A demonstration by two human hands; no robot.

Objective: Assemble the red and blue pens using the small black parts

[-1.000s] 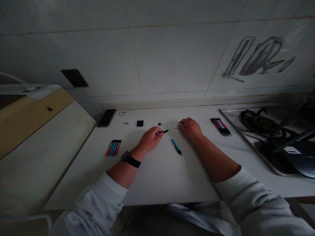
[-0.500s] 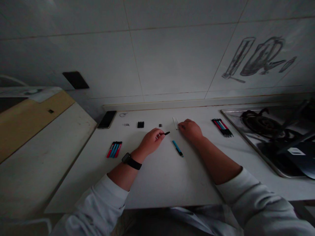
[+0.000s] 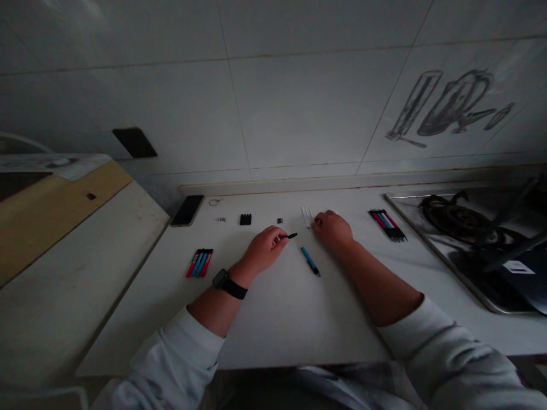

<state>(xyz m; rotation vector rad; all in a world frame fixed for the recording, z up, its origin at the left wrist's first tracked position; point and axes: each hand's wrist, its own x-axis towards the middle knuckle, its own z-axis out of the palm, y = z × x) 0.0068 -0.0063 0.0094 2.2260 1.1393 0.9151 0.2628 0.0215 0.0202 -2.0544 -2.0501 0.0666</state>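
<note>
Left: barrels (image 3: 200, 263), springs (image 3: 221, 220), black caps (image 3: 245, 220), seemingly unused. Mid-frame, my left hand (image 3: 265, 249) pinches a black tip (image 3: 293, 236); white tubes (image 3: 305, 217) beyond, blue barrel (image 3: 309, 260) below, likely unfinished. My right hand (image 3: 334, 229) is at the tubes; can't tell if grasping. Right: pens (image 3: 387, 224), apparently done. Versus earlier frame: everything sits slightly lower, hand poses match.

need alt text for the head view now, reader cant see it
A person's left hand holds a small black part over a white countertop while the right hand is beside thin pale rods. A blue-and-black pen piece lies nearby. Red and blue barrels lie at left, a row of pens at right near a stove.
</note>
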